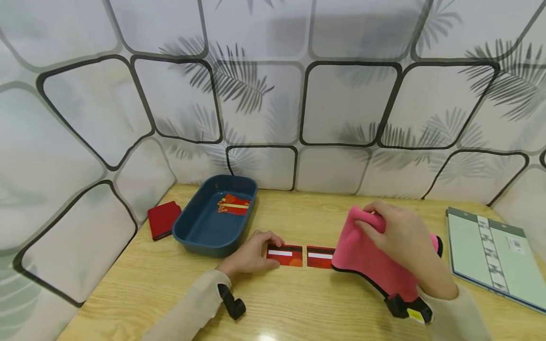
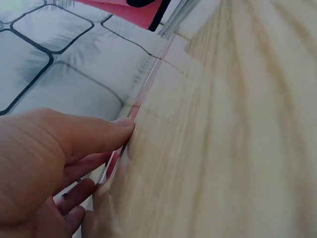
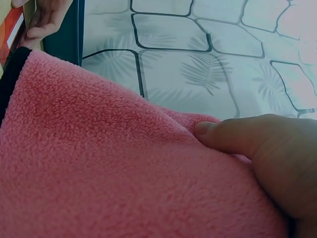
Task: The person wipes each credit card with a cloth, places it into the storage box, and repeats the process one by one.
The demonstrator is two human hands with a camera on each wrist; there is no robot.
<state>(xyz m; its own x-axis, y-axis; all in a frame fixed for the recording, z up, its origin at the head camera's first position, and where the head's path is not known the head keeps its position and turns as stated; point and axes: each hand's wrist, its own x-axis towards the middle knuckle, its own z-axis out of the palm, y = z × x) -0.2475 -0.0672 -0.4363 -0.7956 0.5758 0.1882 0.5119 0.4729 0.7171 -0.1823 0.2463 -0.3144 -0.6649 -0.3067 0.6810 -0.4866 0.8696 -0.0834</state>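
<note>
Two red cards with white strips lie side by side on the wooden table. My left hand [image 1: 253, 253] holds the left card [image 1: 292, 261] at its left end, thumb at the near edge and fingers at the far edge. My right hand [image 1: 398, 237] grips a pink fleecy cloth [image 1: 362, 253] with black trim, pinching a raised fold between thumb and fingers. The cloth hangs down and covers the right end of the second card [image 1: 317, 260]. In the right wrist view, the thumb [image 3: 223, 135] presses into the fold, and the other fingers are hidden.
A dark blue tray [image 1: 200, 225] stands behind my left hand, with a red and gold patterned piece [image 1: 232, 203] inside. Left of it lies a dark red wallet-like item [image 1: 164, 220]. A pale green folder [image 1: 469, 246] lies at the right. Patterned wall covering [image 1: 337, 104] rises behind the table.
</note>
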